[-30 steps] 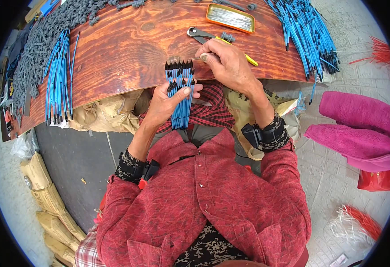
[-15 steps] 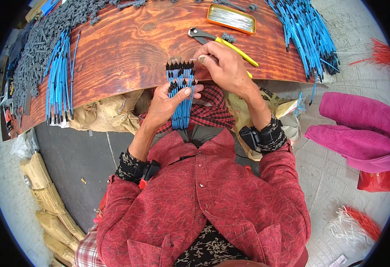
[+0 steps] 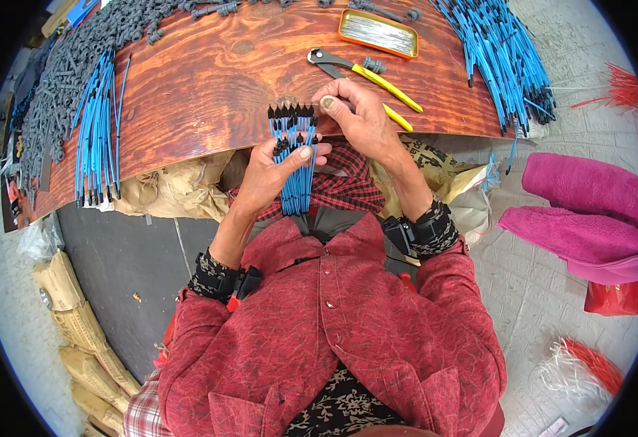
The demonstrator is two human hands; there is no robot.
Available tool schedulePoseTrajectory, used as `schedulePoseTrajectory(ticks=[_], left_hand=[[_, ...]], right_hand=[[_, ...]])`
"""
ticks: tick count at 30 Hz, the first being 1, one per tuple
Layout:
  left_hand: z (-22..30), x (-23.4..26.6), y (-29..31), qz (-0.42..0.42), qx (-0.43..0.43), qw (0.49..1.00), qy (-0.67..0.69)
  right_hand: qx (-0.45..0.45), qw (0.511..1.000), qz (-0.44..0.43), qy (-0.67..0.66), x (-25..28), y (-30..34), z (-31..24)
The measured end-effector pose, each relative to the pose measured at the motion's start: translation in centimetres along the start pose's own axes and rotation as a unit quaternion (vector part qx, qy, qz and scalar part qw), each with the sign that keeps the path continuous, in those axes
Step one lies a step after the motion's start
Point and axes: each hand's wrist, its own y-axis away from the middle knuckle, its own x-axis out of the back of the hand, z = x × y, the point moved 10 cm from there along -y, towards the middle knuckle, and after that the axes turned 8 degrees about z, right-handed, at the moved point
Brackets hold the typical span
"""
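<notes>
A bundle of thin blue rods with black pointed tips stands upright in my left hand, whose thumb presses across its front. My right hand is closed in a pinch beside the upper right tips. Whatever thin piece lies between its thumb and forefinger is too small to make out. Just beyond this hand, end-cutting pliers with yellow handles lie on the wooden table. An orange-rimmed tin holds thin silvery pins or wires behind the pliers.
Loose blue rods lie on the table at the left and far right. Grey plastic parts are heaped along the far left. A small grey part sits by the pliers. Pink cloth hangs at the right.
My right hand has shifted slightly left and down, closer to the black tips. The pale thin piece seen at its fingertips before is now hard to see. My left hand keeps its hold.
</notes>
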Motion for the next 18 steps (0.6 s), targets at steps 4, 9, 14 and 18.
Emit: schedulePoseTrajectory(ticks=[4, 9, 14, 18], left_hand=[[-0.1, 0.1, -0.1, -0.002, 0.0, 1.0, -0.007], [0.2, 0.0, 0.1, 0.005, 0.002, 1.0, -0.009], [-0.2, 0.4, 0.2, 0.018, 0.007, 1.0, -0.017], [-0.7, 0.8, 0.1, 0.023, 0.009, 1.0, -0.015]], right_hand=[[-0.004, 0.999, 0.034, 0.012, 0.1, 0.3, 0.2], [0.078, 0.985, 0.119, 0.098, 0.5, 0.9, -0.8], [0.155, 0.961, 0.158, 0.164, 0.7, 1.6, -2.8], [0.27, 0.916, 0.149, 0.255, -0.1, 2.0, -5.5]])
